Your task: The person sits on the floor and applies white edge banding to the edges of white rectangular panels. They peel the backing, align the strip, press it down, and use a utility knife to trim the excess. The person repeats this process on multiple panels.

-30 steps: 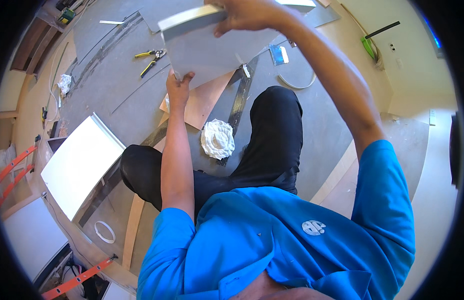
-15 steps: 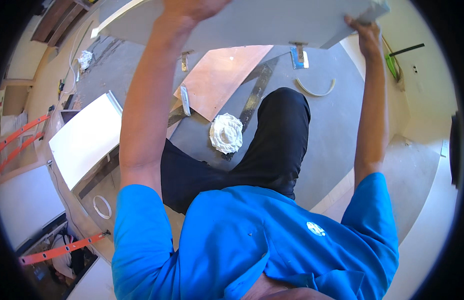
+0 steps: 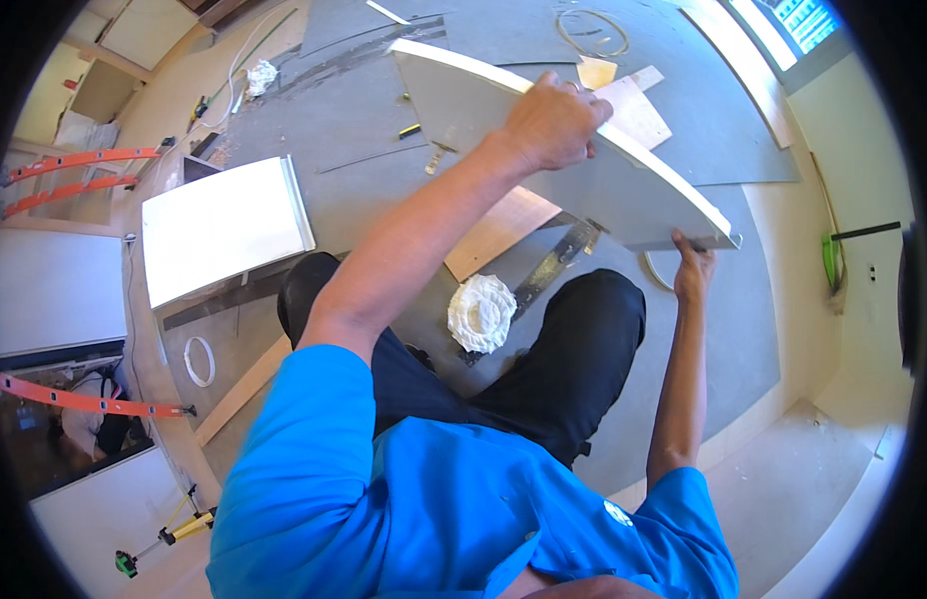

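Note:
A grey panel with a white edge (image 3: 462, 103) stands tilted on its side in front of me, its long white edge facing up. My left hand (image 3: 555, 122) reaches across and is closed over this upper edge near the middle. At the panel's right end, my right hand (image 3: 694, 268) holds the lower corner, thumb against the grey face. Below the panel, a round white crumpled bundle (image 3: 481, 313) lies on the floor between my knees. Beside it are a brown wooden board (image 3: 503, 232), partly hidden by the panel, and a dark stained strip (image 3: 558, 265).
A white panel (image 3: 224, 230) rests to my left, near a white ring (image 3: 199, 361). Orange ladder-like rails (image 3: 89, 394) show at the far left. A coil (image 3: 593, 33) and light board pieces (image 3: 635, 115) lie beyond the panel. A green-handled tool (image 3: 833, 262) leans at the right wall.
The panel has come down and swung to a slant, its right end nearer me. Both hands moved with it, my left hand shifting right. The view now takes in more floor ahead.

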{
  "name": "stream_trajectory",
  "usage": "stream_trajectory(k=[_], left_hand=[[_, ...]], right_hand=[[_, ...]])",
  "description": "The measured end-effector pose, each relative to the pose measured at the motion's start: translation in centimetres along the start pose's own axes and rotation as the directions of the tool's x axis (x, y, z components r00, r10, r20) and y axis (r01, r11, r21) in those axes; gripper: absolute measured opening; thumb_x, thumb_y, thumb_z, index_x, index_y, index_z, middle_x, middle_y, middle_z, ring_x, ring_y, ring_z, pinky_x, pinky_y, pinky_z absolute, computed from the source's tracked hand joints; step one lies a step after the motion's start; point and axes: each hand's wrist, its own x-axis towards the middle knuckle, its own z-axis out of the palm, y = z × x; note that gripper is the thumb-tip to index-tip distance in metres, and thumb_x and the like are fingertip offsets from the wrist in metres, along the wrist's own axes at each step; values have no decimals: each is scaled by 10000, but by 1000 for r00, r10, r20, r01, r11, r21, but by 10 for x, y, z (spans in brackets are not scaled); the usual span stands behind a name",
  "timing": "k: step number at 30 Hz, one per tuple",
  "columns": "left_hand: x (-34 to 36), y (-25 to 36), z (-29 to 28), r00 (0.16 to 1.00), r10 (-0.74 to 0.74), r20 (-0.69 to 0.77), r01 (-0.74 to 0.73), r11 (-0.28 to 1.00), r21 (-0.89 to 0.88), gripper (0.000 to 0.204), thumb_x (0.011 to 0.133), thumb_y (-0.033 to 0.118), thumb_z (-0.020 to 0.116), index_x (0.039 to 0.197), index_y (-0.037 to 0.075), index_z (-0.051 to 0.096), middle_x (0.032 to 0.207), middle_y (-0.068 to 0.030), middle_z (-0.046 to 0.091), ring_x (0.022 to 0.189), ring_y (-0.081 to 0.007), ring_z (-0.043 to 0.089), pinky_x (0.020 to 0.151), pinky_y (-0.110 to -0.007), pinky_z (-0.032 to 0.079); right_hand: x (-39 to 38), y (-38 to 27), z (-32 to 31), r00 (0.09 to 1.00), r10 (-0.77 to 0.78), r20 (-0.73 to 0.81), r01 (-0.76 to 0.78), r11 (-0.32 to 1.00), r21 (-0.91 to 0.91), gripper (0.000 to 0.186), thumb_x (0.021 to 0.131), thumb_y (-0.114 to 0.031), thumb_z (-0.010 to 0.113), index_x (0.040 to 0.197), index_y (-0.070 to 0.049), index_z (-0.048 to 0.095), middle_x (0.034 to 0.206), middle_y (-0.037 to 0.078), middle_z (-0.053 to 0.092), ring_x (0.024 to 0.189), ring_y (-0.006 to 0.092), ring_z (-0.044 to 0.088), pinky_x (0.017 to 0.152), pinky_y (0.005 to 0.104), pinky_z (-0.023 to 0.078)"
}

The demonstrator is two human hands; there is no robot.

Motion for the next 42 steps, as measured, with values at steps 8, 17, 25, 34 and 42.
stream_trajectory(k=[8,17,25,34,42], left_hand=[[5,3,31,998,-4,67,11,995,-99,321,752,269,853,973,124,671,917,-72,731,1022,-259,695,914,-448,433],[0,7,48,997,-1,77,8,995,-96,308,765,259,845,982,115,679,963,-54,738,1057,-241,682,934,-453,428],[-16,10,72,997,7,79,4,991,-133,265,778,230,820,974,115,683,956,-46,732,1051,-225,681,948,-436,427],[-14,24,88,999,27,30,-23,991,-132,249,785,215,804,982,110,693,962,-42,731,1038,-221,682,948,-428,431],[-14,15,85,988,2,156,29,979,-200,297,791,222,805,1041,102,699,1062,-65,716,1139,-241,644,1012,-459,412]], right_hand=[[-7,23,-7,1000,16,-6,-17,996,-86,531,822,-58,844,1292,22,610,1206,104,668,1143,234,615,1037,384,460],[-17,26,-6,999,54,-8,-54,998,-23,567,822,-90,861,1301,28,582,1257,136,648,1180,256,598,1060,382,434],[-17,38,-16,987,160,32,-156,983,-98,632,834,-151,863,1359,26,558,1308,151,617,1244,271,565,1110,406,401],[-14,57,-44,970,242,29,-234,958,-166,747,814,-161,881,1435,24,510,1386,171,596,1337,296,517,1154,419,365],[-28,-94,32,887,-315,339,453,441,-775,779,743,-151,891,1438,-68,549,1509,181,522,1437,405,418,1204,505,321]])
